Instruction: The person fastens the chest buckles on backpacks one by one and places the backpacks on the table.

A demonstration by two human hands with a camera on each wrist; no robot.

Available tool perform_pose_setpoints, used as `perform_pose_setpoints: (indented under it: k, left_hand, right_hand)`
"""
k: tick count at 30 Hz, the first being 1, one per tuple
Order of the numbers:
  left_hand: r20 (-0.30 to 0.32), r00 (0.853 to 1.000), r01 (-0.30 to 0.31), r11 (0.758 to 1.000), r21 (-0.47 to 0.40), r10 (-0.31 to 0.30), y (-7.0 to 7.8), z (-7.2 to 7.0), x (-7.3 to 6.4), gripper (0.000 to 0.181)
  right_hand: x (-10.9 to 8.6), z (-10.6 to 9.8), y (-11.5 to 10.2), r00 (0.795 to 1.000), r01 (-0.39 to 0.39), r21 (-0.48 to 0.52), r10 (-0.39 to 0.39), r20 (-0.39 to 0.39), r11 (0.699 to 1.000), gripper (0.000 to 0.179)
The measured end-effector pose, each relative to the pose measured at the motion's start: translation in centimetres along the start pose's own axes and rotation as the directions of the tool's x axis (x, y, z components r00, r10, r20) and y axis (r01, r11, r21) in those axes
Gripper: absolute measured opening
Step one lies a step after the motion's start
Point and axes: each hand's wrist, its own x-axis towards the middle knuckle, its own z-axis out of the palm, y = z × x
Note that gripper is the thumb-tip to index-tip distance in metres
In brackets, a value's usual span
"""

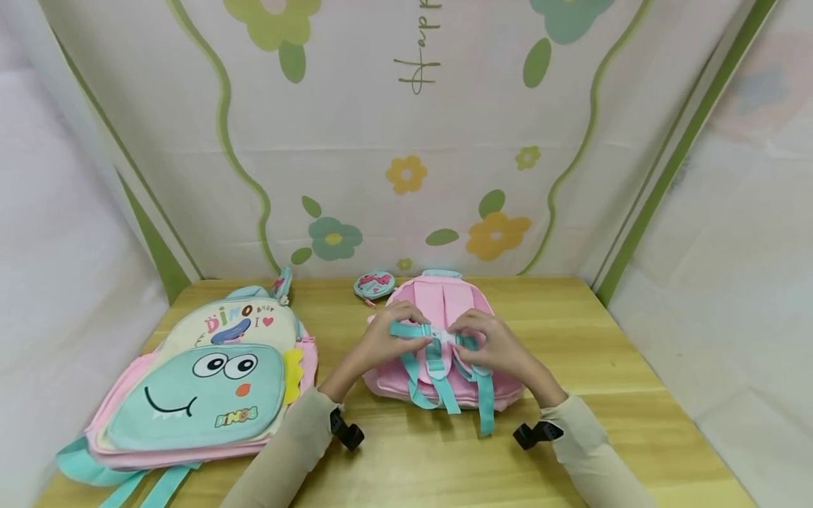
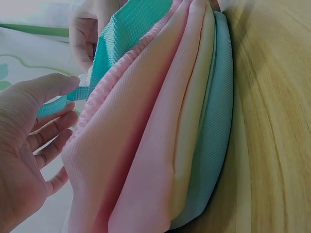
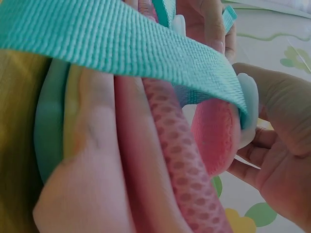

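Note:
A small pink backpack [image 1: 438, 293] lies on the table with its shoulder-strap side up. Over its middle, a whitish plastic buckle [image 1: 442, 336] sits on turquoise webbing between the two hands. My left hand [image 1: 392, 331] pinches the turquoise strap [image 1: 406, 329] at the buckle's left side with thumb and fingers. From the right, my right hand [image 1: 494, 343] pinches the buckle's other end. Fingers partly cover the buckle, so whether its halves are joined is unclear. Loose turquoise strap ends [image 1: 485, 402] hang toward the near edge. In the right wrist view, a pale strap adjuster [image 3: 249, 109] touches the right hand.
Left on the table lies a larger dinosaur backpack [image 1: 197, 395], face up, with turquoise straps [image 1: 168, 487] trailing at the near edge. A small round pouch [image 1: 375, 284] sits beside the pink backpack's top. A flower-printed fabric wall [image 1: 356, 162] stands behind the wooden table [image 1: 597, 353].

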Motion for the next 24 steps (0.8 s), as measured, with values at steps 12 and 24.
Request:
perform_pose_setpoints:
  k: [12,24]
  left_hand:
    - [0.009,1.0,-0.03,0.999,-0.044,0.03,-0.29,0.14,0.2,0.017]
    - [0.023,0.998,-0.05,0.998,-0.038,0.051,-0.24,0.43,0.09,0.019]
  right_hand:
    - [0.04,-0.27,-0.07,0.999,-0.035,0.028,0.035,-0.002,0.999,0.027]
    - [-0.03,0.17,0.03,0.999,-0.031,0.056,0.032,-0.004,0.998,0.026]
